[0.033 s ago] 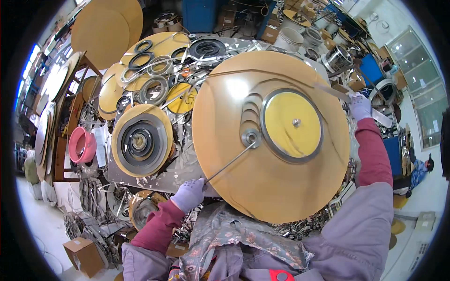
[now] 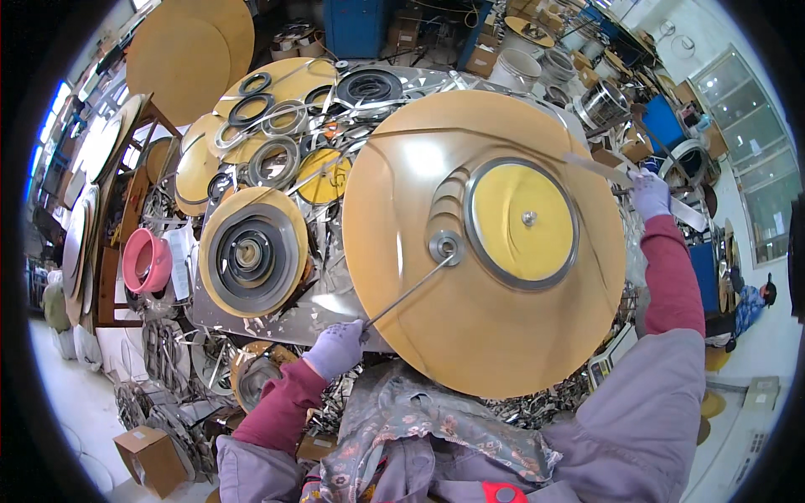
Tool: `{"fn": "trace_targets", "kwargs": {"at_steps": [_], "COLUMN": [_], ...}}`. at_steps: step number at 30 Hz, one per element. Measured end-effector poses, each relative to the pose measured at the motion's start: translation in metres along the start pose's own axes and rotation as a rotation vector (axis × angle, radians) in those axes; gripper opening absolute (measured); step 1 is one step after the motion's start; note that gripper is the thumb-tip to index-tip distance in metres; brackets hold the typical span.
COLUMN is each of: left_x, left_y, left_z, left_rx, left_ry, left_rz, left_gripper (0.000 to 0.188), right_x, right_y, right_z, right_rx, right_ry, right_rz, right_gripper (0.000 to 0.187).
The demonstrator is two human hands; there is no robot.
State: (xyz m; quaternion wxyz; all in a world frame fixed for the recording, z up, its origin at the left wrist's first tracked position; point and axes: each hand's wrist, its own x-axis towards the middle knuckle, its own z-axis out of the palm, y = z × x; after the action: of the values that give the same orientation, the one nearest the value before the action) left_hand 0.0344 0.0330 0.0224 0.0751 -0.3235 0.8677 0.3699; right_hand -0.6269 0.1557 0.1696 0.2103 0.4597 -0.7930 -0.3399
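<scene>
A large tan disc (image 2: 402,310) fills the middle of the bench. Right of its middle lies a yellow disc (image 2: 511,210) ringed by a coil of grey metal strip (image 2: 476,260), with a small metal knob at its centre. My left hand (image 2: 335,350), in a light glove, is closed around a thin metal rod (image 2: 407,293) near the tan disc's front edge. The rod's far end meets a round metal hub (image 2: 445,248) beside the coil. Beyond the disc's right edge, my gloved right hand (image 2: 650,194) is closed on a flat metal strip (image 2: 599,168), which reaches over the disc.
Left of the big disc stands a smaller disc with dark coiled rings (image 2: 251,251). Several loose rings (image 2: 274,162) and strip scraps cover the bench behind it. A pink basin (image 2: 147,261) is at the left, a cardboard box (image 2: 151,459) on the floor. Another person (image 2: 750,306) is at far right.
My right hand has shifted slightly right and toward me with the strip. Marks on the yellow disc look different. My left hand and the rod have barely moved.
</scene>
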Motion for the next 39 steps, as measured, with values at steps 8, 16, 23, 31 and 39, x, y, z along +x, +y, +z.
{"fn": "trace_targets", "kwargs": {"at_steps": [8,16,23,31,39], "left_x": [-0.035,-0.079,-0.109,-0.108,-0.106], "left_y": [-0.015,-0.020,-0.023,-0.021,-0.020], "left_z": [-0.006,-0.011,0.001,0.009,0.009], "left_rx": [0.034,0.018,-0.051,-0.083,-0.103], "left_ry": [-0.031,-0.048,-0.080,0.019,0.009], "left_rz": [-0.037,-0.074,-0.066,-0.028,-0.096], "left_gripper": [0.020,0.019,0.015,0.014,0.014], "right_x": [-0.105,-0.126,-0.107,-0.114,-0.102], "right_y": [0.052,0.021,-0.024,-0.101,-0.235], "right_z": [-0.064,-0.183,-0.260,-0.220,-0.067], "right_rx": [-0.074,0.159,0.439,0.789,1.144], "right_ry": [-0.206,-0.503,-0.729,-0.222,0.038], "right_rz": [-0.146,-0.378,-0.531,-0.403,0.207], "right_gripper": [0.035,0.019,0.025,0.027,0.029]}}
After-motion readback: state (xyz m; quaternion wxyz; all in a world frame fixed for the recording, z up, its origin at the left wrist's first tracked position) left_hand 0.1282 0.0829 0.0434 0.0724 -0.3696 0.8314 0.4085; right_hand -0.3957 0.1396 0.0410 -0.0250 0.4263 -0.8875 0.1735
